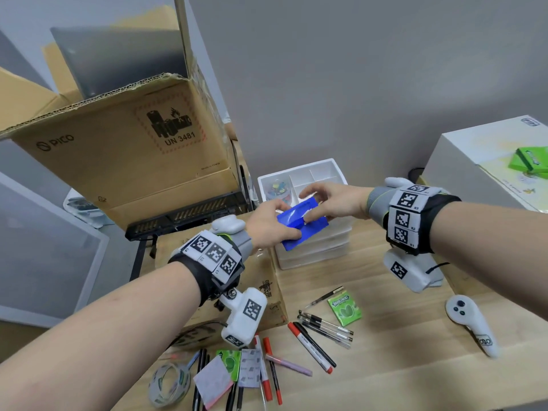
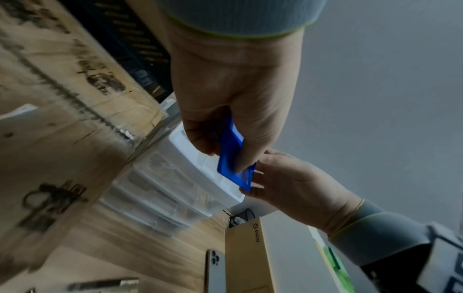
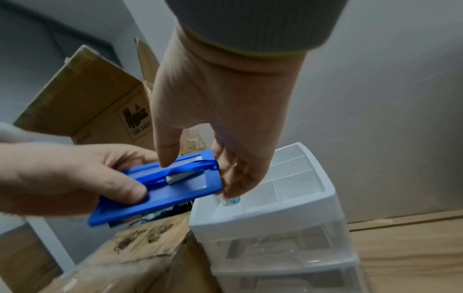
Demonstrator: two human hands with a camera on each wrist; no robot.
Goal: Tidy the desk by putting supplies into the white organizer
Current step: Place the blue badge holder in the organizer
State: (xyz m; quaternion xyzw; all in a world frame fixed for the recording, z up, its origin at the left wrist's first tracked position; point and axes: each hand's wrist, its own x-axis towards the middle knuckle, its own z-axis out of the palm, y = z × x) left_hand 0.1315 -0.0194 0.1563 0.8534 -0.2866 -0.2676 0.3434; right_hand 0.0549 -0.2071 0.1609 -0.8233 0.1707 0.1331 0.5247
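Left hand (image 3: 62, 178) and right hand (image 3: 220, 119) both grip blue holder (image 3: 160, 188); only right-wrist view shows its strap

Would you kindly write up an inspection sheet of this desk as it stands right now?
Surface: wooden desk, partly covered by supplies.
Job's things: white organizer at the back, its top tray divided, coloured clips in one compartment; blue card holder held above it.
Clutter: pens and markers, tape roll, sticky notes, green gum pack, white controller.
Grippers: left hand grips the card holder's near end; right hand pinches its far end.
Cables: a black one beside the white box; another by the left wrist camera.
Surroundings: open cardboard box on a black rack, white box, grey wall.
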